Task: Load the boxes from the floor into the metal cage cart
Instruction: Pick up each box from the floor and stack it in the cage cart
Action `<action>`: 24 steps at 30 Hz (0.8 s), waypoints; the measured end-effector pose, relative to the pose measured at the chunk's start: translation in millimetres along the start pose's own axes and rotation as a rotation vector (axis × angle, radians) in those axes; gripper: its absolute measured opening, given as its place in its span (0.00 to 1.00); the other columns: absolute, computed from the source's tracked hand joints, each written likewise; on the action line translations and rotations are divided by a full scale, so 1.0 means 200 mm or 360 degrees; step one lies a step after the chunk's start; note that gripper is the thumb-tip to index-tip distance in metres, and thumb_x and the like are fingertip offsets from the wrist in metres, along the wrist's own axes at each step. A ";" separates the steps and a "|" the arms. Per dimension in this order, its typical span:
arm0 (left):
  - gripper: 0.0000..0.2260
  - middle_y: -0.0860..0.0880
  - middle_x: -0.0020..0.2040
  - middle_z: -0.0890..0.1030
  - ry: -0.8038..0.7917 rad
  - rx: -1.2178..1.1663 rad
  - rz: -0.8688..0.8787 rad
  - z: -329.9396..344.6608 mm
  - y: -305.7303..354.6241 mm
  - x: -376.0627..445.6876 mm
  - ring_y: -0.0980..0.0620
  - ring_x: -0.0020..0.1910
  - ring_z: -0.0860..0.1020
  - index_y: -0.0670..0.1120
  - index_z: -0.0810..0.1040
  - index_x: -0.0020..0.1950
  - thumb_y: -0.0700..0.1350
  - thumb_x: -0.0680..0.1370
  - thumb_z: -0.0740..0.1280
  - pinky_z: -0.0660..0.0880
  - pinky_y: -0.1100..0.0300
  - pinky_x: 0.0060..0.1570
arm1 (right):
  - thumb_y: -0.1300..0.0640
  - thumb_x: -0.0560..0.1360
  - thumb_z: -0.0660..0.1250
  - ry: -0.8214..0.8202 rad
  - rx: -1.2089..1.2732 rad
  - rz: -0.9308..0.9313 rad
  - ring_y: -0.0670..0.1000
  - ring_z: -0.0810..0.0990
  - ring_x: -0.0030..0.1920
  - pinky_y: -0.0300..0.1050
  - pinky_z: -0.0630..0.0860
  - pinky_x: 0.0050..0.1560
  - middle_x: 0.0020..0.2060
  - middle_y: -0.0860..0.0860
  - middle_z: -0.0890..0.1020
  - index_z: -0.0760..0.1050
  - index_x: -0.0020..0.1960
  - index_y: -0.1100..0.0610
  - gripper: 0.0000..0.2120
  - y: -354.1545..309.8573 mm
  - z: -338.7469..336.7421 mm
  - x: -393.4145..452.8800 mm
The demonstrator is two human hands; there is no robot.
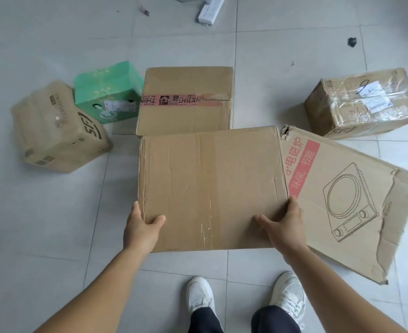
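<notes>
A large plain cardboard box [210, 186] sealed with clear tape fills the middle of the view, in front of my feet. My left hand [141, 228] grips its near left corner, thumb on top. My right hand [284, 224] grips its near right corner the same way. Whether the box rests on the floor or is raised I cannot tell. Behind it stands a brown box with pink tape [186, 99]. A torn box printed with a cooktop drawing [347, 198] lies to the right, touching it. The cage cart is not in view.
On the grey tiled floor [54, 224] stand a tilted brown box [58, 128] at left, a green box [108, 92] beside it, and a taped brown parcel [364, 102] at far right. A white power strip [210, 8] lies at the top. My white shoes [244, 296] are below.
</notes>
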State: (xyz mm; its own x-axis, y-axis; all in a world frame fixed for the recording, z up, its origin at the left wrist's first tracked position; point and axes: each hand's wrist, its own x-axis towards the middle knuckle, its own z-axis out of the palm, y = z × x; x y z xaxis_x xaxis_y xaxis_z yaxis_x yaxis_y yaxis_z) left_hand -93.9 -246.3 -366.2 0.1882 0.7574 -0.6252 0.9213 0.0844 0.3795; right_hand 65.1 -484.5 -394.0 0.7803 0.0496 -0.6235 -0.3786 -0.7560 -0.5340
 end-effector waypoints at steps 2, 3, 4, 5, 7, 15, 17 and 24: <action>0.39 0.50 0.75 0.65 -0.0027 -0.0026 -0.0021 -0.04 -0.05 0.09 0.45 0.70 0.69 0.51 0.49 0.79 0.50 0.76 0.69 0.67 0.53 0.66 | 0.48 0.64 0.78 0.0026 -0.0020 -0.0013 0.58 0.67 0.69 0.60 0.67 0.67 0.70 0.55 0.68 0.57 0.76 0.54 0.48 -0.05 0.10 0.02; 0.39 0.50 0.75 0.65 -0.0041 -0.0039 -0.0023 -0.05 -0.06 0.14 0.46 0.70 0.69 0.51 0.49 0.79 0.50 0.76 0.69 0.68 0.52 0.67 | 0.47 0.63 0.78 0.0053 -0.0029 -0.0015 0.59 0.66 0.70 0.60 0.66 0.69 0.71 0.54 0.66 0.55 0.77 0.54 0.49 -0.08 0.13 0.03; 0.39 0.50 0.75 0.65 -0.0052 -0.0048 -0.0019 -0.06 -0.06 0.18 0.46 0.70 0.69 0.52 0.49 0.79 0.51 0.76 0.69 0.68 0.52 0.67 | 0.47 0.64 0.78 0.0087 -0.0050 -0.0012 0.59 0.64 0.71 0.60 0.64 0.70 0.72 0.53 0.65 0.54 0.77 0.54 0.50 -0.11 0.16 0.04; 0.39 0.50 0.75 0.64 -0.0050 -0.0059 -0.0013 -0.07 -0.06 0.22 0.46 0.70 0.69 0.52 0.49 0.79 0.51 0.76 0.70 0.68 0.51 0.67 | 0.47 0.64 0.77 0.0114 -0.0073 -0.0008 0.59 0.63 0.72 0.60 0.62 0.71 0.73 0.53 0.64 0.53 0.78 0.54 0.50 -0.13 0.18 0.05; 0.39 0.50 0.76 0.63 -0.0038 -0.0078 0.0008 -0.09 -0.05 0.28 0.46 0.70 0.68 0.53 0.49 0.79 0.51 0.76 0.70 0.68 0.51 0.68 | 0.46 0.66 0.77 0.0123 -0.0100 -0.0010 0.59 0.63 0.72 0.61 0.62 0.71 0.73 0.53 0.62 0.52 0.78 0.54 0.50 -0.15 0.21 0.07; 0.36 0.48 0.79 0.51 0.0096 0.0303 0.0187 -0.08 0.05 0.22 0.45 0.76 0.58 0.46 0.48 0.80 0.48 0.79 0.66 0.60 0.52 0.71 | 0.46 0.68 0.75 0.0054 -0.0168 -0.0022 0.60 0.61 0.73 0.60 0.61 0.72 0.75 0.55 0.60 0.48 0.79 0.53 0.50 -0.18 0.19 0.06; 0.36 0.48 0.80 0.48 0.0144 0.0498 0.0314 -0.05 0.08 0.15 0.46 0.78 0.52 0.46 0.49 0.80 0.49 0.78 0.66 0.55 0.52 0.74 | 0.46 0.70 0.73 0.0006 -0.0212 -0.0073 0.58 0.59 0.75 0.58 0.58 0.74 0.77 0.54 0.57 0.45 0.80 0.54 0.50 -0.17 0.15 0.05; 0.36 0.50 0.80 0.46 -0.0085 0.0750 0.0898 0.26 0.36 -0.25 0.49 0.78 0.48 0.49 0.46 0.80 0.52 0.79 0.64 0.51 0.51 0.75 | 0.44 0.75 0.68 0.0084 -0.0513 -0.0363 0.55 0.54 0.77 0.52 0.52 0.74 0.78 0.53 0.54 0.44 0.80 0.55 0.45 -0.08 -0.17 -0.03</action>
State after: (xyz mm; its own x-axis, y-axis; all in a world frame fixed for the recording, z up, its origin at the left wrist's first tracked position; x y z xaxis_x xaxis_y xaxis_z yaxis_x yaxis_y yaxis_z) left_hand -19.1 -312.7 -343.2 0.6822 0.5696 -0.4584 0.7255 -0.6052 0.3277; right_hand 82.7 -496.0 -362.1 0.8539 0.2125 -0.4751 -0.0239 -0.8959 -0.4436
